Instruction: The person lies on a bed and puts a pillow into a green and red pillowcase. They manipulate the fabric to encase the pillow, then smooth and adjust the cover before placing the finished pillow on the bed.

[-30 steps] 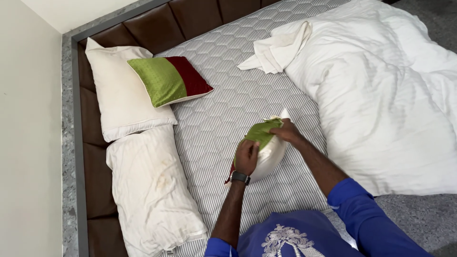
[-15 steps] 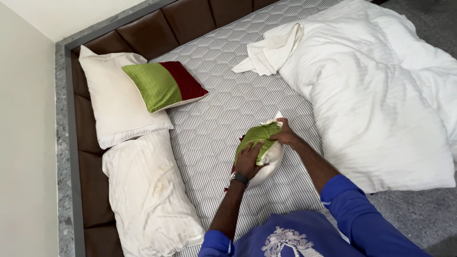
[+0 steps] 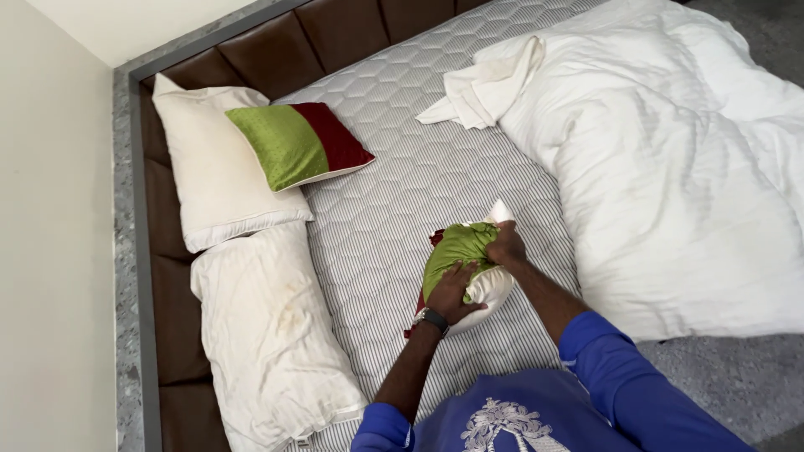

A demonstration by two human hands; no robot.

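A small white cushion (image 3: 490,289) lies on the bare grey striped mattress (image 3: 394,192), partly inside a green and dark red cover (image 3: 452,247). My left hand (image 3: 452,291) presses on the green cover's lower part. My right hand (image 3: 505,245) grips the cover's bunched upper edge beside the cushion's white corner. The dark red part of the cover shows only as a strip under my left wrist.
A second green and red cushion (image 3: 297,144) leans on a white pillow (image 3: 213,172) by the brown headboard (image 3: 276,54). Another white pillow (image 3: 268,326) lies below it. A crumpled white duvet (image 3: 670,167) and folded white cloth (image 3: 481,88) cover the right side.
The green cover has been drawn further over the white cushion, and both hands have shifted slightly with it. The camera has moved a little.
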